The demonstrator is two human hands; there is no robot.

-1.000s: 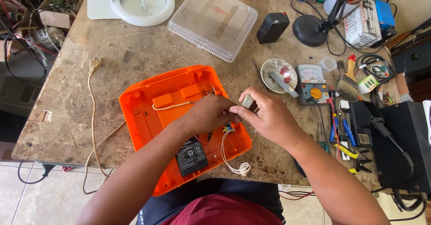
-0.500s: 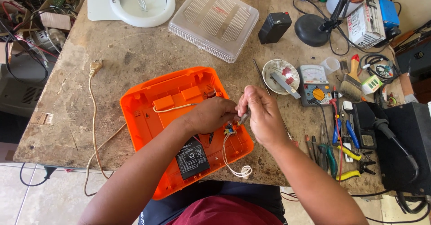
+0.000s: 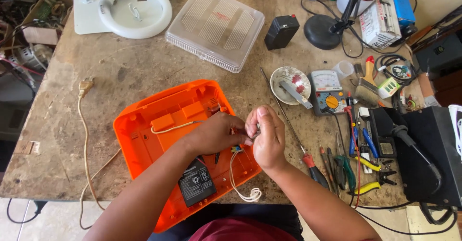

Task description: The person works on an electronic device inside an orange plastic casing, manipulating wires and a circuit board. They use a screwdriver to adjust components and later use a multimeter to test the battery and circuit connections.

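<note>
An orange plastic housing [image 3: 149, 130] lies open on the stone workbench, with a black battery [image 3: 196, 182] and a coiled white wire [image 3: 243, 188] inside it. My left hand [image 3: 216, 133] rests inside the housing, fingers pinched toward my right hand. My right hand [image 3: 266, 135] is closed around a small part right above the housing's right edge, where white wires and a small blue piece [image 3: 236, 149] meet. Both hands touch at the fingertips. What the fingers pinch is mostly hidden.
A clear ribbed lamp cover [image 3: 216, 27], a round white tube lamp [image 3: 134, 10] and a black battery block [image 3: 281, 31] lie at the back. Multimeter [image 3: 327, 92], small dish [image 3: 290, 84], screwdrivers [image 3: 313, 169], pliers [image 3: 365, 164] sit right. A corded plug [image 3: 85, 86] lies left.
My right hand has dropped lower and closed toward my left hand over the housing's right edge. The small pale part it held up earlier is hidden in the fingers now.
</note>
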